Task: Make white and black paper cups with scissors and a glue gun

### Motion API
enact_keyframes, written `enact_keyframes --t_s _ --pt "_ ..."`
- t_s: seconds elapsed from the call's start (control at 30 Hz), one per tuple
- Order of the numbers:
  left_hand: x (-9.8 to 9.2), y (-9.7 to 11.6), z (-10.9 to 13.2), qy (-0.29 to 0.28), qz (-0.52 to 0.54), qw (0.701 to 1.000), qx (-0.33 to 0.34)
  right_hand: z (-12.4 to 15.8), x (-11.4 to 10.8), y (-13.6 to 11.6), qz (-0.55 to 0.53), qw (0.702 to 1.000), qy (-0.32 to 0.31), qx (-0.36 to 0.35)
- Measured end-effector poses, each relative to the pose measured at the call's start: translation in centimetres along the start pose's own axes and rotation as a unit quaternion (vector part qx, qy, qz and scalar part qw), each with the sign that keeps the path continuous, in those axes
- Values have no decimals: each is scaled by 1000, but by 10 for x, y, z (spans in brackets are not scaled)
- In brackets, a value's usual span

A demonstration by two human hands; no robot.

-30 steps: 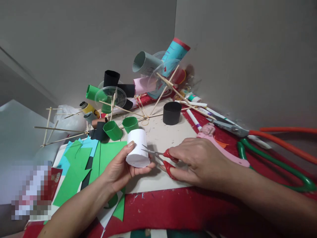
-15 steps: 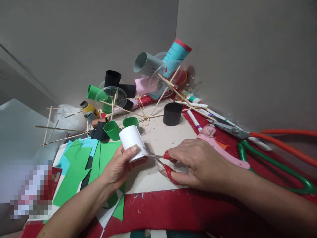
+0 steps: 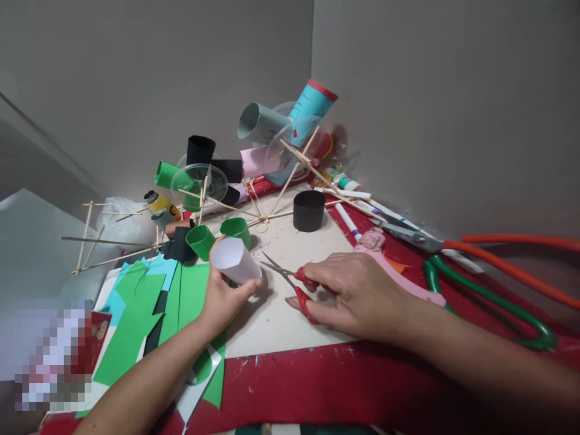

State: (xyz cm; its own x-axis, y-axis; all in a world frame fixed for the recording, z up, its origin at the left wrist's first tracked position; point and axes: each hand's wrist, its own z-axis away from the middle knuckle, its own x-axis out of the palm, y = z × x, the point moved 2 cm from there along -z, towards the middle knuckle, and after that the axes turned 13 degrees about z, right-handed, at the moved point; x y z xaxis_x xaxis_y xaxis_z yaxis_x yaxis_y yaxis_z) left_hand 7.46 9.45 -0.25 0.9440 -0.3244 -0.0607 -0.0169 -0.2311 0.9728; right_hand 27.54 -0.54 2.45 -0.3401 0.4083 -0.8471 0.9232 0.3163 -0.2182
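A short white paper tube (image 3: 235,261) is gripped in my left hand (image 3: 226,302), its open end tipped up toward me. My right hand (image 3: 348,293) has its fingers through the red handles of a small pair of scissors (image 3: 284,273). The blades stand apart, their tips just right of the tube and not touching it. Behind the tube are two green paper tubes (image 3: 234,229). A black paper tube (image 3: 309,211) stands upright on the cream board (image 3: 281,326).
Two stick frames carry clear plastic discs (image 3: 199,183) with coloured paper tubes at the back. Green paper sheets (image 3: 131,329) lie at left. Large shears with orange handles (image 3: 493,257), a pink-and-green hacksaw (image 3: 408,281) and markers (image 3: 347,220) lie at right on red cloth (image 3: 290,386).
The white tube has turned so its opening faces up toward me and has come away from the scissors. The scissor blades have spread wider. The whole view has shifted slightly.
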Motion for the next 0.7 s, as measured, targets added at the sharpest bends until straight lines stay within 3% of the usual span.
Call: enact_keyframes --t_s 0.17,0.33,0.5,0.7 --pt "2 -6 6 -78 -13 996 -34 1 1 -1 -18 1000 -9 -4" --pt "-12 3 19 -139 16 987 -78 1 -3 -4 -36 999 10 -4" --pt "-17 20 26 -113 -11 993 -44 1 -7 -6 -45 999 16 -8" --pt "8 24 16 -75 -80 994 30 1 -5 -5 -35 999 8 4"
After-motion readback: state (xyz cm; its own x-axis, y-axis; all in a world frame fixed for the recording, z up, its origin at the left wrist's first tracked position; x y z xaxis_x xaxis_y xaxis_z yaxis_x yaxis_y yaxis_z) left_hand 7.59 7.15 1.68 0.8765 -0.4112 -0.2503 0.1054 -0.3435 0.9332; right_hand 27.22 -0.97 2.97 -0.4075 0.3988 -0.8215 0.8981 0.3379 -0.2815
